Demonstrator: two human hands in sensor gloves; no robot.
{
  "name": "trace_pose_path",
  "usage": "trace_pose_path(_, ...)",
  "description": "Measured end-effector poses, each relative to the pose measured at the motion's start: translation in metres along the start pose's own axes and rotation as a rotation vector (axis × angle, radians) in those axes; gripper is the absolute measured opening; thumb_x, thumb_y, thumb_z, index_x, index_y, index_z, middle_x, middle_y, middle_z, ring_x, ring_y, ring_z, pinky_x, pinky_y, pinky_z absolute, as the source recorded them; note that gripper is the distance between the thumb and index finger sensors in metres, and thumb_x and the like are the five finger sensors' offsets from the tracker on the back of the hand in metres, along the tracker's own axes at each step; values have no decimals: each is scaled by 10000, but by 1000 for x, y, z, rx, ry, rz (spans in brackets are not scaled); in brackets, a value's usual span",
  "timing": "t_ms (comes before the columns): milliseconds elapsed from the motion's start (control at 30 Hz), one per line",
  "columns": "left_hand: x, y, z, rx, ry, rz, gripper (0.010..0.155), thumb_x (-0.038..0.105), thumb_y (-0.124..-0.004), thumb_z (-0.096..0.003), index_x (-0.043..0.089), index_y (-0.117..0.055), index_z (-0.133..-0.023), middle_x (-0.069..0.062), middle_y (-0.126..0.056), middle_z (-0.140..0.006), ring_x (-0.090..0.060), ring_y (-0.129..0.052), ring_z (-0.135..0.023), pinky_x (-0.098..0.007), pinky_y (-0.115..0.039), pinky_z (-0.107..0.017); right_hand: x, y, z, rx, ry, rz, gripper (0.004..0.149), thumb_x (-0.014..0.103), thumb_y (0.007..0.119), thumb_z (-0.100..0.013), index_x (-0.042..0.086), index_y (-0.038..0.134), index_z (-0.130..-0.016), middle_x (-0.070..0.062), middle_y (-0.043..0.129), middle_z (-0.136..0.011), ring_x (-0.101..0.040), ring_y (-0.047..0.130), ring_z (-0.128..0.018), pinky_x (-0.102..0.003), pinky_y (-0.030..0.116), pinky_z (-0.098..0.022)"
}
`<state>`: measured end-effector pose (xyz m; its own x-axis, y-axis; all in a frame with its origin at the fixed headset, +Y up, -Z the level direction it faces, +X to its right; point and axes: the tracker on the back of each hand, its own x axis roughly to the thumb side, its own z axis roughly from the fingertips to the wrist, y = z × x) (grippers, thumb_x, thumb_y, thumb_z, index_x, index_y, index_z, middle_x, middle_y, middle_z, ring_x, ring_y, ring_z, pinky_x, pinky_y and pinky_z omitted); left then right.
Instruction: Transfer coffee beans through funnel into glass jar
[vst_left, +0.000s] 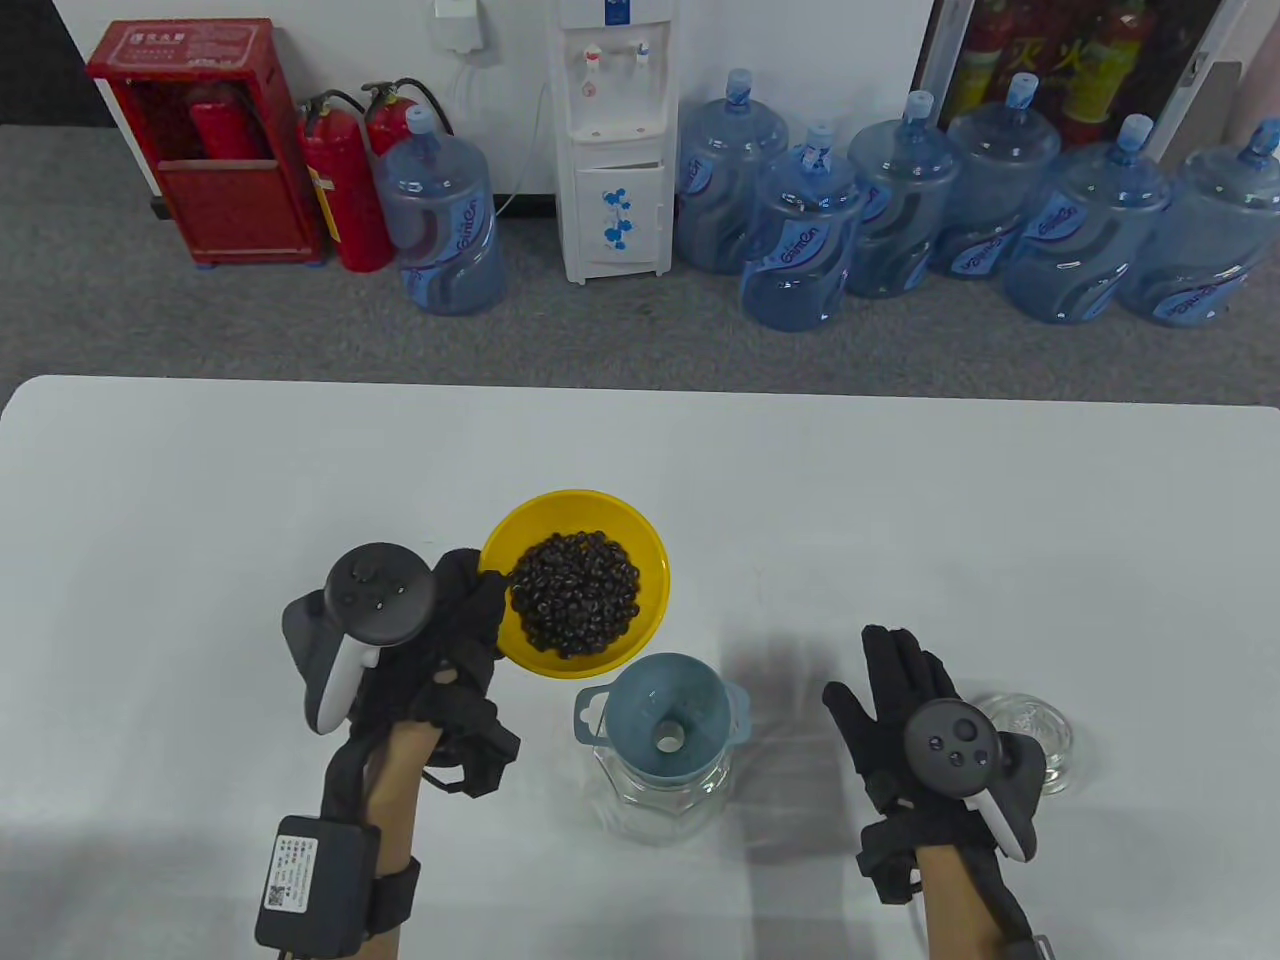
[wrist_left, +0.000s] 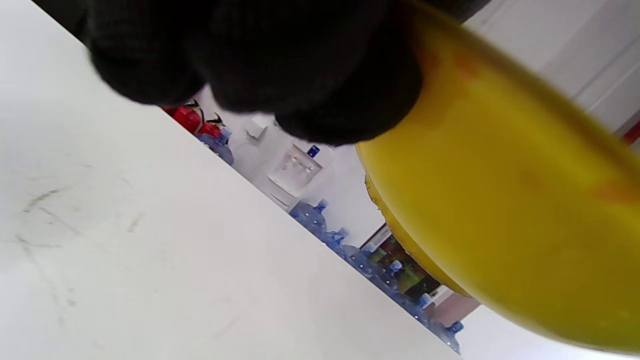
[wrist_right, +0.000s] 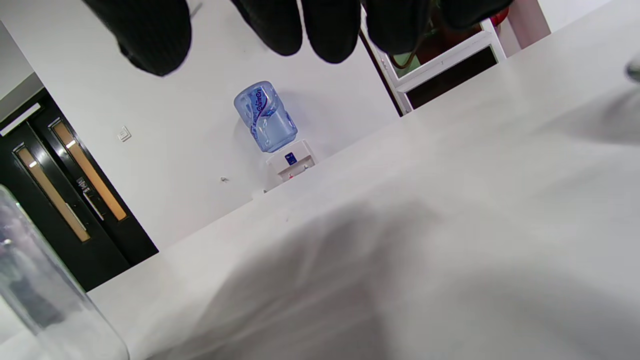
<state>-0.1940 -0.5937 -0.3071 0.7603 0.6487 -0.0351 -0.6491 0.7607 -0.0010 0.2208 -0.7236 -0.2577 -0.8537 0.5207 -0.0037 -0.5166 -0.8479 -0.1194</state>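
Observation:
A yellow bowl (vst_left: 640, 560) full of dark coffee beans (vst_left: 575, 592) is held above the table by my left hand (vst_left: 462, 610), which grips its left rim. In the left wrist view the bowl's underside (wrist_left: 510, 200) is lifted off the table, with my fingers (wrist_left: 300, 65) on it. A blue-grey funnel (vst_left: 665, 725) sits in the mouth of a clear glass jar (vst_left: 660, 800), just below and right of the bowl. My right hand (vst_left: 895, 690) hovers open and empty to the right of the jar. The jar's wall shows in the right wrist view (wrist_right: 45, 310).
A clear glass lid (vst_left: 1035, 735) lies on the white table (vst_left: 200, 520) behind my right hand. Beyond the table's far edge stand water bottles, a dispenser and fire extinguishers on the floor.

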Motion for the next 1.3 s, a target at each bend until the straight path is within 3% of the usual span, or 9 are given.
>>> trace_pose_path(400, 32, -27, 1, -56, -79, -33, 448, 347, -726, -592, 64, -737, -939, -14, -1025, -523, -97, -1059, -247, -391, -904, -375, -1, 0, 0, -6, -5, -22, 743, 583, 626, -667, 171, 412, -1247, -189, 373, -1283, -512, 414, -1133, -700, 399, -762)
trace_pose_path(1300, 37, -28, 11, 37, -201, -119, 427, 358, -758, -580, 109, -729, -926, -21, -1019, -632, -147, -1114, -386, -421, -914, -448, -2, -1, -1, -7, -3, -26, 748, 586, 626, -666, 166, 411, -1247, -189, 368, -1284, -512, 412, -1135, -700, 396, -764)
